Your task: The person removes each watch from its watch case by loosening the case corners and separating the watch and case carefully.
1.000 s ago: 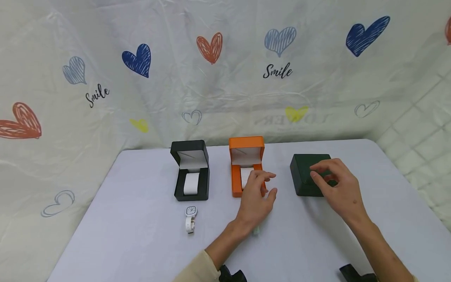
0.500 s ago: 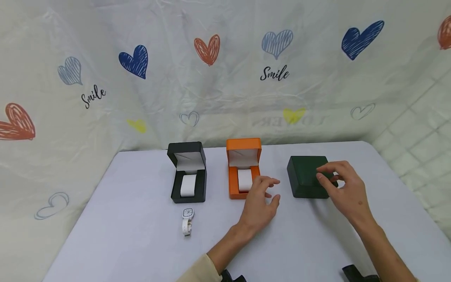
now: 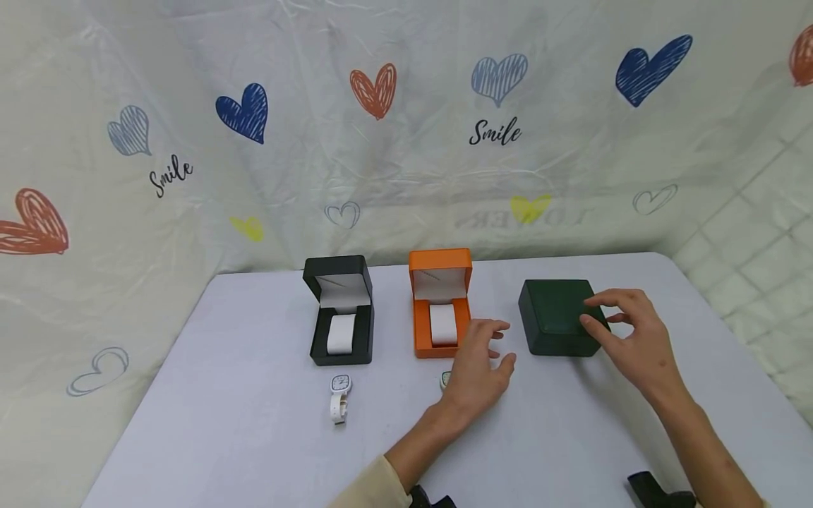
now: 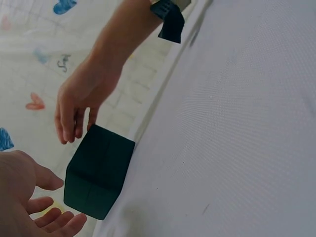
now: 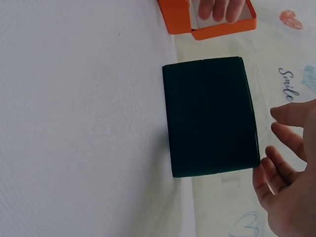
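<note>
A dark green box (image 3: 559,317) stands closed at the right of the table. My right hand (image 3: 638,346) is at the box's right side, fingers loosely bent and holding nothing; in the right wrist view its fingertips (image 5: 269,170) are close by the lid's edge. Left of the box, my left hand (image 3: 479,374) has its fingers spread, with nothing in them. In the left wrist view its thumb (image 4: 49,178) points toward the green box (image 4: 98,168). A watch (image 3: 445,379) shows only partly beside the left hand, which hides the rest.
An orange watch box (image 3: 421,331) stands open with a white cushion (image 3: 442,324) inside. Left of it is an open black watch box (image 3: 363,339), also with a white cushion (image 3: 341,334). A white watch (image 3: 340,398) lies in front of the black one. A heart-printed sheet (image 3: 425,162) hangs behind.
My right hand has moved right, from over the green lid to its right edge. My left hand has moved slightly right and down, off the orange box, uncovering its cushion.
</note>
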Available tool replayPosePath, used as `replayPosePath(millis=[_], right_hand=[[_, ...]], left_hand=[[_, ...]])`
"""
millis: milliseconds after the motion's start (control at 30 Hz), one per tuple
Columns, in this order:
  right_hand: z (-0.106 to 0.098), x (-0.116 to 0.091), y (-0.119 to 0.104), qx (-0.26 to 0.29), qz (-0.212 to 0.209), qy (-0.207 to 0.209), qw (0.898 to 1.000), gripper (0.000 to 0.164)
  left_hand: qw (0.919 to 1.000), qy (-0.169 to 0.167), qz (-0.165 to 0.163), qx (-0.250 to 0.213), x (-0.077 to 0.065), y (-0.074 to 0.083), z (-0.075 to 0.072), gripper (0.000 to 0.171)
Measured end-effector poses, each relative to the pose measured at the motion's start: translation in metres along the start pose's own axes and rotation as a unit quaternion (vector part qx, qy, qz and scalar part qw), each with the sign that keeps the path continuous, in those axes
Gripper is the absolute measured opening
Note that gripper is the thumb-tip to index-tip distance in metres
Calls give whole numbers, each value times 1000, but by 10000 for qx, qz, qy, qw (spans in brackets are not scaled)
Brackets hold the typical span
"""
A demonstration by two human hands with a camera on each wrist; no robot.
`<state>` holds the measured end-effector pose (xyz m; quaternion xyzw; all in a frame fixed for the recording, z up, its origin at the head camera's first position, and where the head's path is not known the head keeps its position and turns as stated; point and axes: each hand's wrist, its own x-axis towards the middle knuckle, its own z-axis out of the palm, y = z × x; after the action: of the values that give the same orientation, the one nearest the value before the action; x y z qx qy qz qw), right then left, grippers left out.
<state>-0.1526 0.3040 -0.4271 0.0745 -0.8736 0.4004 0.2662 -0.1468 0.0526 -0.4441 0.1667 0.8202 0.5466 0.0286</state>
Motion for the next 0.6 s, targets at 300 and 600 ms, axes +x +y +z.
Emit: replayPosePath(millis=[300,600], right_hand=[[-6,3,13,67,238,-574,9980,41],[-9,4,28,82,642,-1520,9863,75]], left_hand=[[9994,-141,-317,39,1,5,6,48],[9984,-278,-477,155,5,9,16,55]])
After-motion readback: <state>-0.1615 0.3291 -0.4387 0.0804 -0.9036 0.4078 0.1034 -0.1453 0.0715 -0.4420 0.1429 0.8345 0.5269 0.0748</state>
